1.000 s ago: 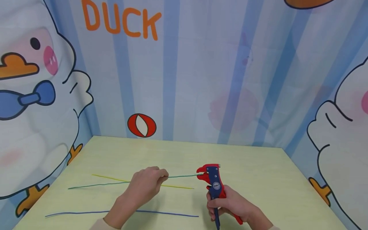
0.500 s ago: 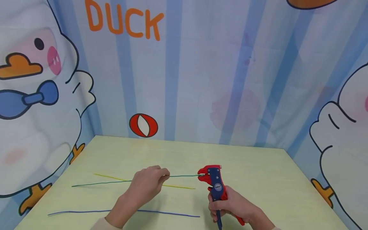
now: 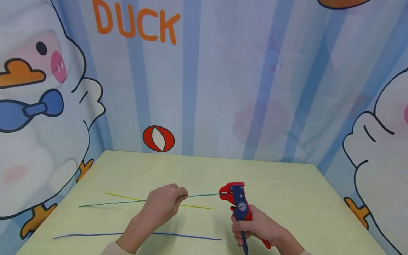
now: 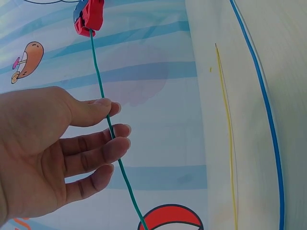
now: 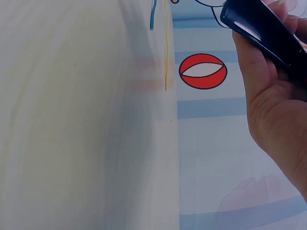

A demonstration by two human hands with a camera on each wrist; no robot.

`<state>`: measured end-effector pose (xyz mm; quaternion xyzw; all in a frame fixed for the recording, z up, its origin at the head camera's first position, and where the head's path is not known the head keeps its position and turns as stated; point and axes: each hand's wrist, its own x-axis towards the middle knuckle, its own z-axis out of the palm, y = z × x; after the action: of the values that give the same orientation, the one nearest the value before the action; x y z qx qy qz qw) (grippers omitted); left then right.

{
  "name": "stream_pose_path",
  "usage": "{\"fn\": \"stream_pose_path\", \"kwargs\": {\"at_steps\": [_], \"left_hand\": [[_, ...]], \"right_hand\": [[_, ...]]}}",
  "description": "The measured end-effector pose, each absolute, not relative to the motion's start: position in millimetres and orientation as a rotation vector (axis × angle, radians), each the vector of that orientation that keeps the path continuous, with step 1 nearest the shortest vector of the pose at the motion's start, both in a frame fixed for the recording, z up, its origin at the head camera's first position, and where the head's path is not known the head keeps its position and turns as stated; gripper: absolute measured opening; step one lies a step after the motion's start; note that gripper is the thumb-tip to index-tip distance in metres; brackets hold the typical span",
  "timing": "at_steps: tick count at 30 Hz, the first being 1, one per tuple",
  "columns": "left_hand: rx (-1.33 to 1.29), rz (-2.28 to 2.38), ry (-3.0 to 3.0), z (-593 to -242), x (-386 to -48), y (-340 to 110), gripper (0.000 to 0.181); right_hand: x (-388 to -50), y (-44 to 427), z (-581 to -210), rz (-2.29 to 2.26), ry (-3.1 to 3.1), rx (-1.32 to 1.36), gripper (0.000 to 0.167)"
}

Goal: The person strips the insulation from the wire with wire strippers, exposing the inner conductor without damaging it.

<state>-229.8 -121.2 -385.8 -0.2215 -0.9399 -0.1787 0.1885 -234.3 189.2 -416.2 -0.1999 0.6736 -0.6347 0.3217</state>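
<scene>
My left hand pinches a green wire between thumb and index finger, above the table. In the left wrist view the other fingers curl loosely beside the green wire. One end of it sits in the red mouth of a wire stripper, which has closed on it. My right hand grips this red and blue tool upright by its handles. The right wrist view shows only the dark handle and part of the right hand; the tool's mouth is out of that view.
Behind the left hand a yellow wire lies on the pale table, its tip bare in the left wrist view. A tiny yellow scrap lies near that tip. Nearer the front lies a blue wire. A printed curtain stands behind.
The stripper's red mouth, apart a second ago, has come together on the green wire's end. Both hands stay nearly in place; the view has shifted slightly.
</scene>
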Motion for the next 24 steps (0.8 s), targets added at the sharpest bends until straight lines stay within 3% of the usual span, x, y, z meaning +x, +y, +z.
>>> {"fn": "stream_pose_path", "kwargs": {"at_steps": [24], "left_hand": [[-0.621,-0.494,-2.628,-382.5,-227.8,-120.9,0.009]], "right_hand": [[-232.1,187.8,-416.3,-1.692,1.757,-0.528,0.016]]}}
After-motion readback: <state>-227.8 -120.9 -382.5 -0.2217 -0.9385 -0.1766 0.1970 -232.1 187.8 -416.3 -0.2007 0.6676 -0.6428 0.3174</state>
